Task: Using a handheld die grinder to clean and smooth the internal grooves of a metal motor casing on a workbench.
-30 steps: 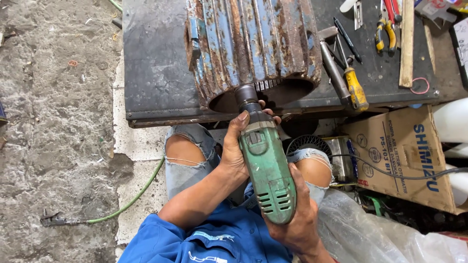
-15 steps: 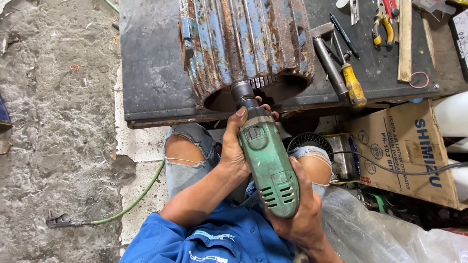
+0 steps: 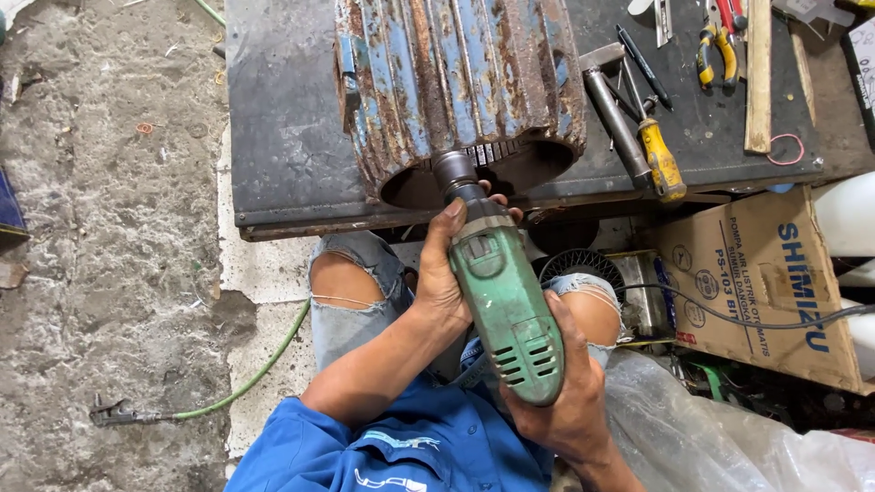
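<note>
Mid-drilling: both hands closed on green drill (image 3: 504,305), left hand (image 3: 444,273) near chuck, right hand (image 3: 565,401) at rear; bit at rusty motor housing (image 3: 456,87) rim. Next likely needs steady, straight pressure.

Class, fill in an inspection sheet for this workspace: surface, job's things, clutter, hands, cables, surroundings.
Surface: dark scuffed metal table.
Job's things: green electric drill, tip at the open end of the rusty blue ribbed motor housing.
Clutter: yellow-handled screwdriver, yellow-handled pliers, wooden stick.
Hands: left hand grips the drill's front; right hand holds its rear.
Cables: black cord; green hose.
Surroundings: concrete floor, cardboard box.
</note>
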